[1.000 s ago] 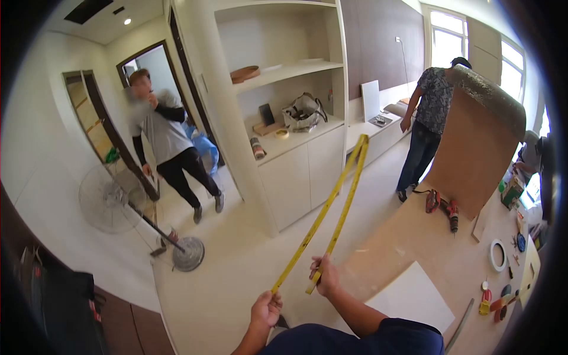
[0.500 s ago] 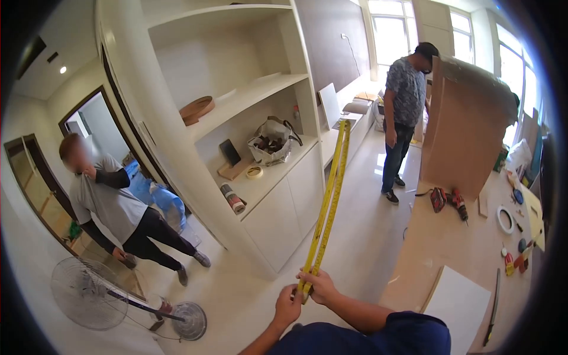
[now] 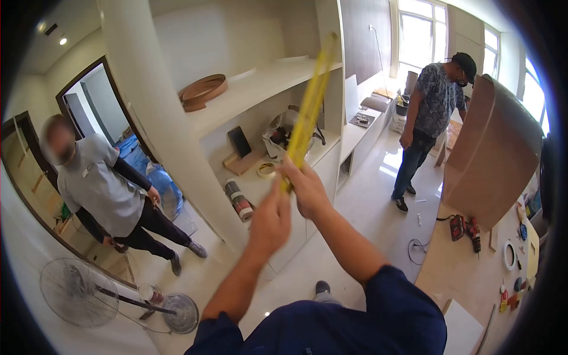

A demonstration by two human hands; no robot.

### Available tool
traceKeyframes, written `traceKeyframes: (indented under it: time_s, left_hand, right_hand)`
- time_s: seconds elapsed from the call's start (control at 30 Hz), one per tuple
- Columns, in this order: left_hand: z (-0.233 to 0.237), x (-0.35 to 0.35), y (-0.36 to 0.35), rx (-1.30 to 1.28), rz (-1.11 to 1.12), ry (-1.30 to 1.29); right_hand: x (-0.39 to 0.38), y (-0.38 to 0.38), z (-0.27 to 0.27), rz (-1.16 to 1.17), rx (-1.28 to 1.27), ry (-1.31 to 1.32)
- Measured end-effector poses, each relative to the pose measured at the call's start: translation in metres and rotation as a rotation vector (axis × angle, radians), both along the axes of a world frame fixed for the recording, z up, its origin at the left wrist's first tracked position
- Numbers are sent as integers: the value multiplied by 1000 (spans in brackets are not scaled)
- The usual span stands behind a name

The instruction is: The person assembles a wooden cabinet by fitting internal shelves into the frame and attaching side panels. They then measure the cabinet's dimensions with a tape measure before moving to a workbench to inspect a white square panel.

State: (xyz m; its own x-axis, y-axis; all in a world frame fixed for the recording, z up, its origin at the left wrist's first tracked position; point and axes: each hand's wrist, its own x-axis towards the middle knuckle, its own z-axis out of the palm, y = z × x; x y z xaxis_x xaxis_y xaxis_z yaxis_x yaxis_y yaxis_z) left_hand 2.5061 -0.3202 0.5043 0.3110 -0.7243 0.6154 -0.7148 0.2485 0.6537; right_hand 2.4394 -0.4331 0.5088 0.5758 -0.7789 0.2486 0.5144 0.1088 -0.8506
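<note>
Yellow tape measure [image 3: 309,103], one, held by two closed grips: left hand [image 3: 269,223], right hand [image 3: 306,190].

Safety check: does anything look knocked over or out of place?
The pedestal fan appears to lie tipped over on the floor, and a loose cable curls beside the workbench. The left hand and right hand grip a yellow tape measure.

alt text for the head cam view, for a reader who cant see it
The wearer's left hand and right hand hold a yellow tape measure up toward white shelving. One person in a grey shirt stands at the left; another in a patterned shirt stands beside a bent brown sheet.
</note>
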Motion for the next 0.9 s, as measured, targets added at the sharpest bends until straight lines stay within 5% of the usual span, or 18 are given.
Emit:
traceKeyframes:
  time_s: [0.17, 0.3, 0.4, 0.5, 0.73, 0.77, 0.87, 0.9]
  left_hand:
    - [121, 75, -99, 72, 452, -415]
    - [165, 145, -179, 294, 572, -656]
    - [182, 162, -215, 577, 635, -642]
    - [159, 213, -257, 422, 908, -909]
    - [170, 158, -287, 577, 708, -764]
    - [153, 203, -326, 404, 511, -869]
    - [109, 176, -354, -334, -37, -1163]
    - [104, 94, -306, -134, -206, -808]
  right_hand:
    - [35, -62, 38, 64, -175, -40]
    - [9, -99, -41, 211, -342, 201]
    - [-35, -127, -122, 137, -67, 408]
    - [-108, -135, -191, -51, 146, 528]
    - [-251, -41, -240, -643, 420, 514]
    - [-257, -19, -239, -674, 442, 484]
    - [-260, 49, -250, -786, 428, 479]
    - [-255, 76, -236, -766, 436, 562]
